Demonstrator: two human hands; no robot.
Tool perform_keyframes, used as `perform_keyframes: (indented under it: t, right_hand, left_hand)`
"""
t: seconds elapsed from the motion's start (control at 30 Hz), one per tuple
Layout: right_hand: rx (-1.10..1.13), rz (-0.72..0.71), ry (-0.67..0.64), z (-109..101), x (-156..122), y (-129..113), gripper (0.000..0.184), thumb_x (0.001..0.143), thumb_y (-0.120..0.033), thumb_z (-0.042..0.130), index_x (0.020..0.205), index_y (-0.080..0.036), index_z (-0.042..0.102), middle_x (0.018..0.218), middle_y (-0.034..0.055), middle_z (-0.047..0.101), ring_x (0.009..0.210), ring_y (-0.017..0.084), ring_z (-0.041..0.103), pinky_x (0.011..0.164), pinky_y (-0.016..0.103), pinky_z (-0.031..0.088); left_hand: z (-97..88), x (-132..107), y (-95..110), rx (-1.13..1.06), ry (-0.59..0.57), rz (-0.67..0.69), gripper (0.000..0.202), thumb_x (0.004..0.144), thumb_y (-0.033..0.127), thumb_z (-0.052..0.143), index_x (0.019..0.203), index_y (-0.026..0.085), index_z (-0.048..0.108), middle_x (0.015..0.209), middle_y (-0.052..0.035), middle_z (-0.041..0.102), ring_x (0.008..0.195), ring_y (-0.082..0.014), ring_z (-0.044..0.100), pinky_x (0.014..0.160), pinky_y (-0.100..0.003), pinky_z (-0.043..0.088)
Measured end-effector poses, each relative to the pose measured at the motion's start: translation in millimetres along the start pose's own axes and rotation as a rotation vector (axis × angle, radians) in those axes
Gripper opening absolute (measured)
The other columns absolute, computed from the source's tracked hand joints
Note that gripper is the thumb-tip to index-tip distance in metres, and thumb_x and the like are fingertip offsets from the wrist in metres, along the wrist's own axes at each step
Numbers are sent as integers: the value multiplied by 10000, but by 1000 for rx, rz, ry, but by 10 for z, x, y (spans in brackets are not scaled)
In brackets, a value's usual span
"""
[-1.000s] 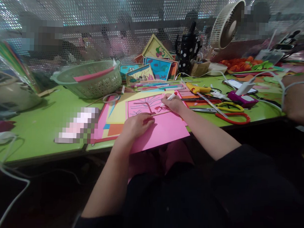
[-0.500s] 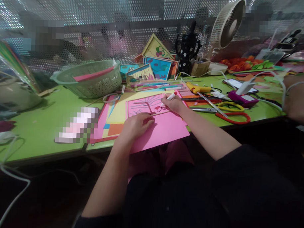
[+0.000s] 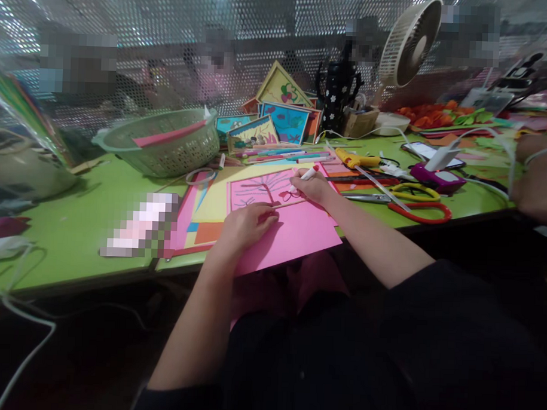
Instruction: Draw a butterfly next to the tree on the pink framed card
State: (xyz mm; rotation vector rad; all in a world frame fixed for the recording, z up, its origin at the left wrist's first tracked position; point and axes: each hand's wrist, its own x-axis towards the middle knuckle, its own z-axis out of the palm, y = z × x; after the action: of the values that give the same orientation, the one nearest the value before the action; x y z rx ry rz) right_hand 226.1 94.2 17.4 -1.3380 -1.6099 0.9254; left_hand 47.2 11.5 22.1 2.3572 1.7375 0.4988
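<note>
My right hand (image 3: 312, 187) is closed around a white marker (image 3: 307, 175) with a red end, its tip low over a pink picture (image 3: 251, 189) in a thin frame. The picture carries dark branching lines and small red outlined shapes beside the marker tip. At the frame's near edge, my left hand (image 3: 249, 223) rests with its fingers bent and pressed on the rim; the fingertips are partly hidden. Beneath the frame lies a pink sheet (image 3: 294, 241), which sticks out over the table edge, on top of yellow and other coloured papers (image 3: 210, 206).
A green basket (image 3: 168, 147) stands back left. Several small framed pictures (image 3: 283, 124) lean behind the markers (image 3: 284, 153). To the right lie scissors (image 3: 419, 211), a yellow glue gun (image 3: 356, 159) and a phone (image 3: 430, 153). Another person's arm (image 3: 537, 178) is at the far right.
</note>
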Motion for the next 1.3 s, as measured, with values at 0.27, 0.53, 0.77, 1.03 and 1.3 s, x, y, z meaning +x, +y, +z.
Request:
perform_keyframes:
  t: [0.27, 0.53, 0.77, 1.03, 1.3]
  right_hand:
    - [-16, -3, 1, 2, 5, 7, 178, 749, -252, 549, 594, -209, 471, 510, -60, 476, 490, 93, 473, 480, 213, 329]
    - [-22, 3, -4, -7, -11, -12, 174, 739, -262, 538, 588, -212, 468, 516, -51, 483, 513, 106, 481, 500, 224, 341]
    - [-44, 9, -5, -14, -5, -2, 159, 734, -278, 549, 604, -211, 485, 511, -50, 485, 531, 112, 492, 489, 222, 330]
    - [-66, 5, 0, -20, -27, -29, 161, 736, -281, 543, 601, -214, 486, 534, -42, 499, 539, 115, 488, 493, 229, 338]
    - [-83, 7, 1, -18, -24, -40, 171, 745, -269, 542, 593, -215, 484, 534, -39, 497, 542, 116, 467, 498, 235, 325]
  left_hand:
    - [4, -8, -7, -6, 0, 2, 269, 894, 310, 536, 1081, 261, 723, 1237, -23, 676, 1082, -251, 645, 865, -352, 505]
    - [4, -9, 1, -3, -5, -1, 266, 890, 298, 541, 1084, 269, 721, 1245, -20, 672, 1107, -250, 637, 885, -350, 500]
    - [-3, -2, 14, 1, -12, -7, 272, 897, 295, 538, 1095, 255, 720, 1252, -33, 667, 1118, -253, 632, 899, -356, 498]
    - [2, -12, 2, -3, -2, 5, 270, 899, 308, 535, 1088, 257, 721, 1251, -35, 668, 1101, -247, 639, 895, -357, 501]
    - [10, -12, -11, -7, 5, 13, 267, 895, 312, 538, 1081, 266, 723, 1243, -23, 674, 1094, -247, 641, 887, -360, 509]
